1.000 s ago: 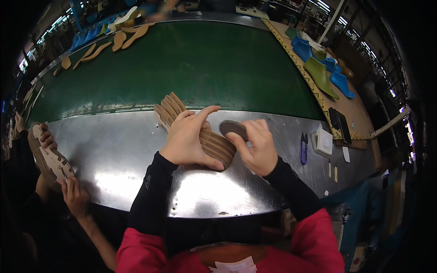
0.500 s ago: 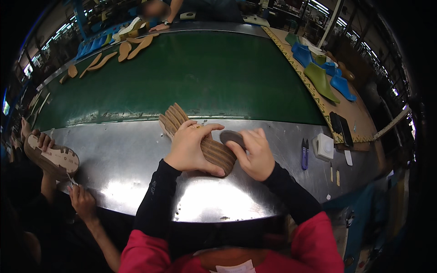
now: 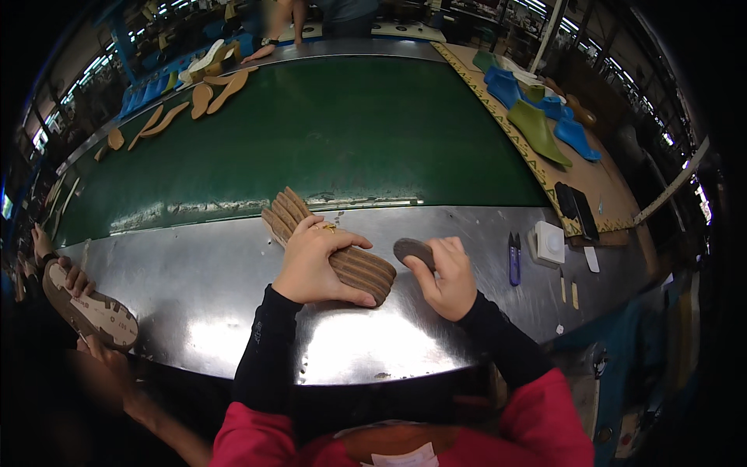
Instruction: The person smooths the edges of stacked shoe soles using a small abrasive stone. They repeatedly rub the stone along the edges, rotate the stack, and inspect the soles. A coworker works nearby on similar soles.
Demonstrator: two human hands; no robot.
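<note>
Stacked brown shoe soles (image 3: 364, 270) with striped edges lie on the metal tabletop in front of me. My left hand (image 3: 315, 261) is wrapped over the bundle, thumb at the near side and fingers across the top. Off to the right, apart from the stack, my right hand (image 3: 445, 276) pinches a flat, dark grey piece with a rounded end (image 3: 412, 251) between thumb and fingers. Part of that piece is hidden by the fingers, so its full shape cannot be made out.
A green work surface (image 3: 342, 132) lies beyond the metal strip (image 3: 210, 272). To the right are purple thread snips (image 3: 514, 259), a white box (image 3: 548, 243) and shoe lasts (image 3: 537, 134) on a board. Tan insoles (image 3: 232, 91) lie far left. A co-worker at left holds a sole (image 3: 93, 305).
My right hand has drawn away from the stack to the right with the grey piece, leaving a gap. The co-worker's lower hand at left has shifted left along the sole.
</note>
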